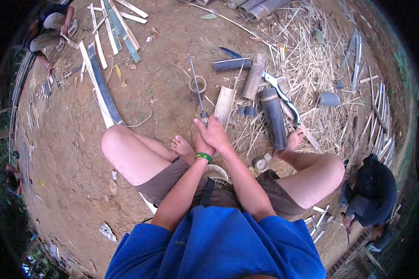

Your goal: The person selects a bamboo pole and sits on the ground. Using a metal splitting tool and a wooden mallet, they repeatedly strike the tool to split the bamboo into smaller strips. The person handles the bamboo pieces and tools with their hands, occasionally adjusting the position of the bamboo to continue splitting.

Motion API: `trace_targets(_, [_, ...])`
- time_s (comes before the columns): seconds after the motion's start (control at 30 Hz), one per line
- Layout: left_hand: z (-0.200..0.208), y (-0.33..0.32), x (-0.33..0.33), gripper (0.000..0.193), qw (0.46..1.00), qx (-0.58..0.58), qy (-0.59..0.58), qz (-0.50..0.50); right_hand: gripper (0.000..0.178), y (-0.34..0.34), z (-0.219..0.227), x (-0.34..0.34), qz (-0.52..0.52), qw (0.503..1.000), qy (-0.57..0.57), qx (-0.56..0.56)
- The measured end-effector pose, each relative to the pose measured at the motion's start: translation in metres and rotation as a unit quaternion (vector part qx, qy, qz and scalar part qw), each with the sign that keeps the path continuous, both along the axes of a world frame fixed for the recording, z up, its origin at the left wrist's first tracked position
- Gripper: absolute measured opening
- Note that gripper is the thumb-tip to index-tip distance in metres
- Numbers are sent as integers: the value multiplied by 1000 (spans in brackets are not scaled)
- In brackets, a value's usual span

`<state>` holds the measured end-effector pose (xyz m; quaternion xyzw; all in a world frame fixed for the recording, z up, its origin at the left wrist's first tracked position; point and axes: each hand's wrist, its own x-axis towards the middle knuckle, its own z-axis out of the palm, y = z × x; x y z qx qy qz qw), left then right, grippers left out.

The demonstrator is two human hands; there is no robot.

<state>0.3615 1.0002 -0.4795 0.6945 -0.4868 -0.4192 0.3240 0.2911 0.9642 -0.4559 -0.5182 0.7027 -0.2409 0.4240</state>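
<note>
My left hand (205, 144), with a green band at its wrist, and my right hand (216, 133) are closed together in front of my lap. From them a long thin metal rod (195, 81) with a dark grip points away from me. The fingers hide most of the grip. The rod crosses over a short bamboo ring (203, 85) on the ground; whether they touch I cannot tell. To the right of my hands lies a split bamboo piece (225, 103), pale inside up. A dark bamboo tube (273, 120) rests beside my right foot.
A curved white-and-black handled tool (284, 100) lies against the tube. Shavings (307, 60) cover the ground at right. Long bamboo strips (108, 88) lie at left. A crouching person (56, 23) is far left, and another person in dark clothing (370, 193) is at right.
</note>
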Motion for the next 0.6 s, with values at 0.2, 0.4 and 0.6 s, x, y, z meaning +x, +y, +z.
trace_targets(0.2, [-15, -1, -3, 49, 999, 37, 13, 18, 65, 5, 2, 7, -15, 1000, 11, 0])
trace_targets(0.4, [-23, -1, -5, 46, 998, 58, 17, 34, 59, 6, -5, 9, -23, 1000, 8, -17])
trace_targets(0.6, [-35, -2, 1, 43, 995, 86, 31, 40, 57, 6, -1, 12, -30, 999, -17, -19])
